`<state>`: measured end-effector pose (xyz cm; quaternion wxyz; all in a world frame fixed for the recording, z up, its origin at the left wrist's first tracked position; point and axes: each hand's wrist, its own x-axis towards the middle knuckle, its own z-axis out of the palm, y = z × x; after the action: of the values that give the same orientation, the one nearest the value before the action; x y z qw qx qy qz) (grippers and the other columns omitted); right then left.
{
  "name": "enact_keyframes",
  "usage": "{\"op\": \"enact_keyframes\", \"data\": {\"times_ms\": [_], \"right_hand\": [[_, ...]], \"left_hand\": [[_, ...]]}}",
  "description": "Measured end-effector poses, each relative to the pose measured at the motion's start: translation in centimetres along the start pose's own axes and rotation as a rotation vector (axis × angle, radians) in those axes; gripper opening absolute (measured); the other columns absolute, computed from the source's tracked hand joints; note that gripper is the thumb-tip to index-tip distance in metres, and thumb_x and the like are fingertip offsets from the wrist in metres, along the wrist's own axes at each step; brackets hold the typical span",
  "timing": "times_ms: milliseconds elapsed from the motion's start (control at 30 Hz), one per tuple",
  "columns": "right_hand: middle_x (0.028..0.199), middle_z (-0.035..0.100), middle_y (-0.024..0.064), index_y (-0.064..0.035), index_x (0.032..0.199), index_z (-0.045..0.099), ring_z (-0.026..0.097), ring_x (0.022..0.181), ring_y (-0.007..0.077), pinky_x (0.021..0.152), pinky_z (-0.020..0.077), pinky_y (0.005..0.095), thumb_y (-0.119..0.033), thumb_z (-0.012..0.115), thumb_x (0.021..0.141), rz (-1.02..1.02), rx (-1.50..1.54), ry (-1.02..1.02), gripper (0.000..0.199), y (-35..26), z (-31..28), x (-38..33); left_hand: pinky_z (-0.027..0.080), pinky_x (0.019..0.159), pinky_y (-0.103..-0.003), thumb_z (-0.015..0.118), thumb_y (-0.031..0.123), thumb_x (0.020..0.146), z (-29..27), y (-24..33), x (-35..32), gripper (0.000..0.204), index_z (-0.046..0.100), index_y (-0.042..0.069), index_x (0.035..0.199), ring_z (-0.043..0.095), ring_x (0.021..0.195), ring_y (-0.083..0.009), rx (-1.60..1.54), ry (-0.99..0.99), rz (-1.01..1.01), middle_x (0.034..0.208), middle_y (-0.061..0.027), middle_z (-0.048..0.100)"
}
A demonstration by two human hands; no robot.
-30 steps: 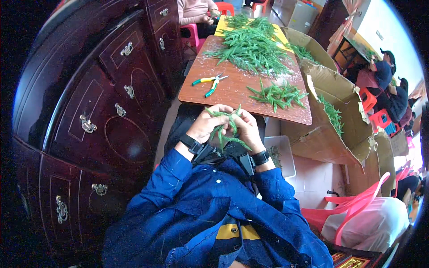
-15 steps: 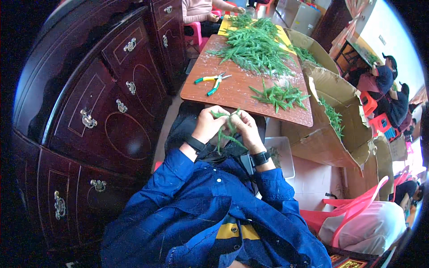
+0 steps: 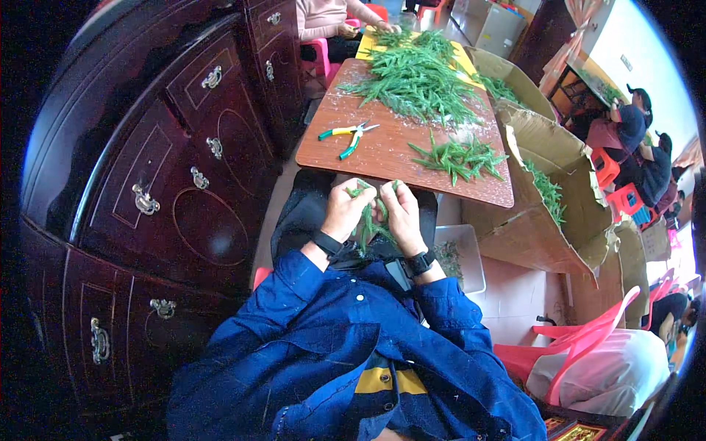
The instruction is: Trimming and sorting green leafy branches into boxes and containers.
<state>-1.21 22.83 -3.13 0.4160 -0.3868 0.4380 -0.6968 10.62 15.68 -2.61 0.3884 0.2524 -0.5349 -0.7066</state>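
Note:
Just off the near edge of the brown table (image 3: 401,158), both my hands work over my lap. My left hand (image 3: 343,211) is closed on a green needle-leaved sprig (image 3: 371,226) whose branches hang down between my wrists. Close beside it, my right hand (image 3: 401,214) pinches the upper part of the same greenery at the fingertips. Whether the sprig is one piece or several I cannot tell. On the table in front lie pliers (image 3: 351,137) with green and yellow handles, jaws spread. A small pile of sprigs (image 3: 460,156) is at the table's right corner.
A large heap of green sprigs (image 3: 419,77) covers the far table. Cardboard boxes (image 3: 529,235) with greenery stand to the right, a clear plastic bin (image 3: 471,259) below. A dark wooden cabinet (image 3: 162,169) fills the left. A co-worker's hand (image 3: 388,28) shows at the far end.
My hands have drawn slightly apart at the fingertips. The sprig's hanging branches have shifted and bunched closer together between my hands.

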Motion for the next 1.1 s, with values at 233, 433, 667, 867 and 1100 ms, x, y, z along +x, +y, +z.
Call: {"op": "enact_keyframes", "data": {"times_ms": [233, 433, 667, 867, 1100], "right_hand": [[0.075, 0.056, -0.0012, -0.0089, 0.093, 0.05, 0.053, 0.062, 0.0061, 0.056, 0.0446, 0.0194, -0.022, 0.05, 0.102, -0.016, -0.066, -0.011, 0.016, 1.2, -0.7, 0.4], [0.075, 0.054, -0.0022, -0.0087, 0.094, 0.05, 0.054, 0.065, 0.0061, 0.057, 0.0457, 0.0202, -0.021, 0.05, 0.102, 0.001, 0.04, -0.03, 0.015, 0.8, 0.1, 0.1], [0.076, 0.056, -0.0028, -0.0085, 0.093, 0.053, 0.054, 0.065, 0.0054, 0.058, 0.0456, 0.0202, -0.022, 0.051, 0.102, -0.019, -0.048, -0.002, 0.017, 0.3, 0.3, -0.2], [0.076, 0.056, -0.0033, -0.0094, 0.092, 0.055, 0.052, 0.063, 0.0047, 0.056, 0.0439, 0.0197, -0.023, 0.052, 0.101, -0.082, -0.176, 0.043, 0.017, 0.7, -0.8, 0.3], [0.073, 0.056, -0.0032, -0.0109, 0.091, 0.054, 0.049, 0.057, 0.0053, 0.052, 0.0405, 0.0203, -0.022, 0.053, 0.101, -0.003, -0.077, 0.003, 0.015, 0.3, -1.3, 0.1]], "left_hand": [[0.05, 0.054, -0.023, 0.061, 0.009, 0.092, 0.0, -0.4, 0.0, 0.006, 0.061, 0.003, 0.089, 0.059, 0.059, -0.0091, 0.016, 0.041, 0.01, 0.073, -0.0011, 0.062], [0.048, 0.052, -0.023, 0.061, 0.01, 0.092, -0.4, -0.6, 0.1, 0.008, 0.061, 0.004, 0.086, 0.057, 0.057, -0.0078, -0.04, 0.1, -0.026, 0.072, -0.0002, 0.062], [0.047, 0.052, -0.023, 0.062, 0.008, 0.09, -0.2, -0.2, 0.0, 0.006, 0.062, 0.004, 0.086, 0.058, 0.059, -0.0082, -0.035, 0.096, 0.007, 0.072, -0.0002, 0.062], [0.05, 0.057, -0.032, 0.065, 0.005, 0.085, -0.3, 0.8, 0.0, 0.006, 0.062, 0.001, 0.089, 0.064, 0.066, -0.0143, 0.528, -0.012, 0.43, 0.073, -0.0055, 0.065], [0.053, 0.064, -0.035, 0.059, 0.0, 0.086, -0.2, 1.9, -0.9, 0.011, 0.063, 0.0, 0.096, 0.068, 0.074, -0.0201, 0.969, -0.068, 0.784, 0.084, -0.0101, 0.069]]}}
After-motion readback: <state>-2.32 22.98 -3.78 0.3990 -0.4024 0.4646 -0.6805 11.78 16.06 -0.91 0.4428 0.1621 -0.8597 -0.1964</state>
